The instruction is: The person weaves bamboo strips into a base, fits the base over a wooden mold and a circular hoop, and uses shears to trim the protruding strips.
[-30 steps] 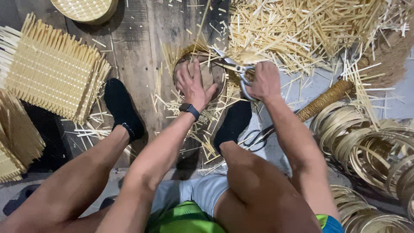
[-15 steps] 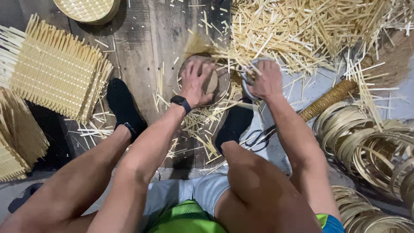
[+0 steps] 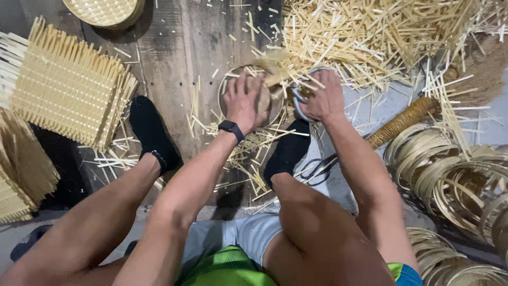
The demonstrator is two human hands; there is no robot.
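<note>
A small round woven bamboo basket [image 3: 228,87] lies on the dark wooden floor between my feet. My left hand [image 3: 244,101], with a black watch on the wrist, lies spread over it and presses it down. A tuft of loose strip ends [image 3: 275,62] sticks out at the basket's upper right. My right hand [image 3: 324,98] is closed around a grey metal ring-shaped tool [image 3: 297,98] right beside the basket's edge. What the tool's far end touches is hidden by the hand.
Scissors [image 3: 320,168] lie by my right foot [image 3: 288,151]. Cut bamboo strips [image 3: 381,37] are heaped at the top right. Bamboo hoops [image 3: 455,175] are stacked on the right. Square woven mats [image 3: 69,87] lie on the left, another round basket [image 3: 103,10] at the top.
My left hand has shifted a little over the basket, and the tuft of strip ends now shows between the two hands. My right hand stays closed on the metal tool.
</note>
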